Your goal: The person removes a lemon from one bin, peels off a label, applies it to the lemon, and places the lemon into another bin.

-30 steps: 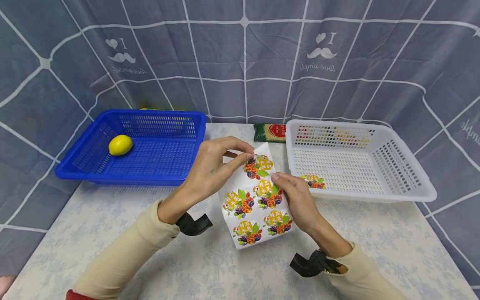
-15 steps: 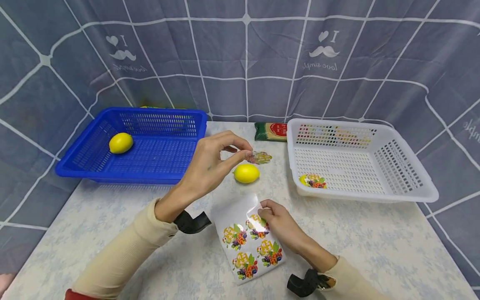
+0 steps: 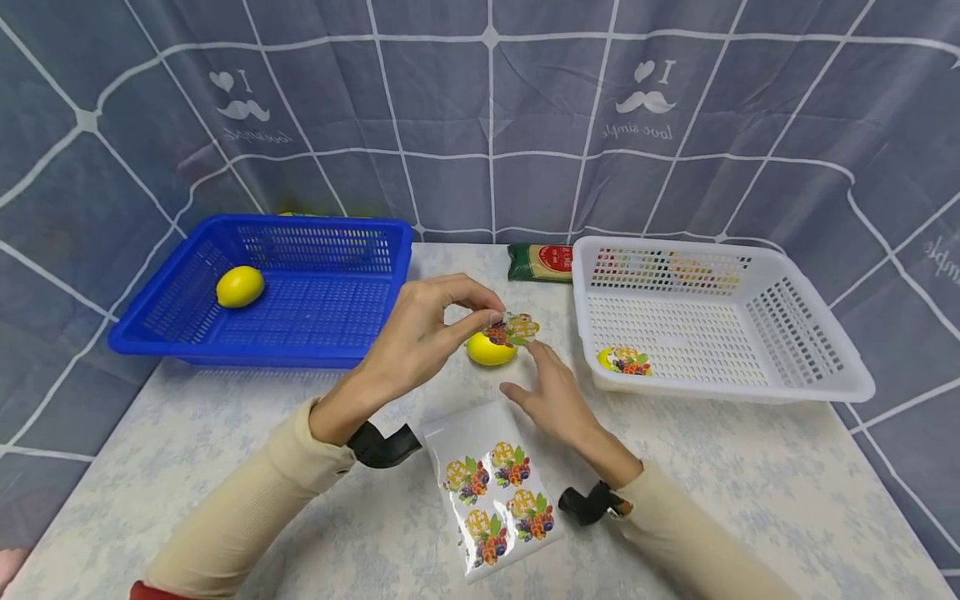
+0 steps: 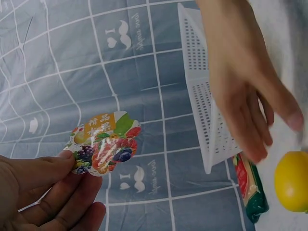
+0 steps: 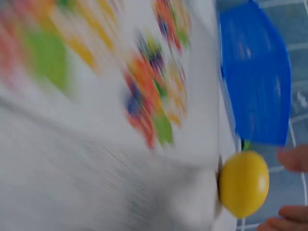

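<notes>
sticker [image 3: 512, 328], a glossy fruit-print label, is pinched at its left edge between thumb and fingertips of the left hand [image 3: 423, 337], long axis pointing right, just above a smooth round lemon [image 3: 489, 350] on the table; half a second ago it was higher. right hand [image 3: 551, 396] has let go of the sticker sheet [image 3: 491, 492] and reaches toward the lemon, fingers straight and slightly spread

left wrist view: sticker [image 4: 103, 143] held flat, print facing the camera

right wrist view: blurred sheet, lemon [image 5: 244, 184] beside it
</notes>
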{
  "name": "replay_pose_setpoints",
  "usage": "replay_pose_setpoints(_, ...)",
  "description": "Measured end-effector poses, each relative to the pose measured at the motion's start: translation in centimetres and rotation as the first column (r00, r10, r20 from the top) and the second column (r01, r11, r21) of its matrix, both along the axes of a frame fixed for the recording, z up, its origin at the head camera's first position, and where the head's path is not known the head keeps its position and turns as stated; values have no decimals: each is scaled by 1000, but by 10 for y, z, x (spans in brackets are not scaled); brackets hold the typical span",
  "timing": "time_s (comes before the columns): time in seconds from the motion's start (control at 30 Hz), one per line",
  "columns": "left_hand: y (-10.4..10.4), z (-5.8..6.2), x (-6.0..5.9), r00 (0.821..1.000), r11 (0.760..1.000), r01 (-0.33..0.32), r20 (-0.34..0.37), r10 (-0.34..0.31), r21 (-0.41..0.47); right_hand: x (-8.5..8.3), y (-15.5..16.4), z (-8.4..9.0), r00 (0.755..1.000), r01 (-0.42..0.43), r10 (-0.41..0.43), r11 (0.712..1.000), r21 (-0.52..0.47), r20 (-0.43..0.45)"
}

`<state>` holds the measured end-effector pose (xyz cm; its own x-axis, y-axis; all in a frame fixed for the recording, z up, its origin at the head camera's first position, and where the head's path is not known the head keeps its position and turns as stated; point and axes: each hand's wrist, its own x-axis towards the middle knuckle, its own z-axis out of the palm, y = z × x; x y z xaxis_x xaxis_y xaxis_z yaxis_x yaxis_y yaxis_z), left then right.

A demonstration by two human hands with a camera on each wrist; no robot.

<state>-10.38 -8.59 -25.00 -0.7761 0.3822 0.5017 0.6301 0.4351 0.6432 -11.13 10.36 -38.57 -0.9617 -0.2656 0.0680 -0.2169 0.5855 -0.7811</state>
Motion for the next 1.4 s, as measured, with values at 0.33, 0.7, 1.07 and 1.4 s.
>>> replay_pose_setpoints(0.33, 1, -3, 1, 1000, 999, 30, 10, -30, -28, -54, -16, -13, 991, -136, 135, 989, 65, 10)
replay_pose_setpoints(0.7, 0, -2, 2, 996, 995, 55, 69, -50, -77, -42, -3, 13, 994, -104, 106, 993, -50, 40)
replay_pose_setpoints(1.07, -3, -5, 0, 995, 990, 60, 92, -48, -128, -10, 15, 61, 962, -252, 242, 965, -68, -128)
replay_pose_setpoints(1.4, -1, -9, 1, 996, 992, 8, 84, 3, -128, 2, 16, 70, 948, -271, 256, 961, -60, -187)
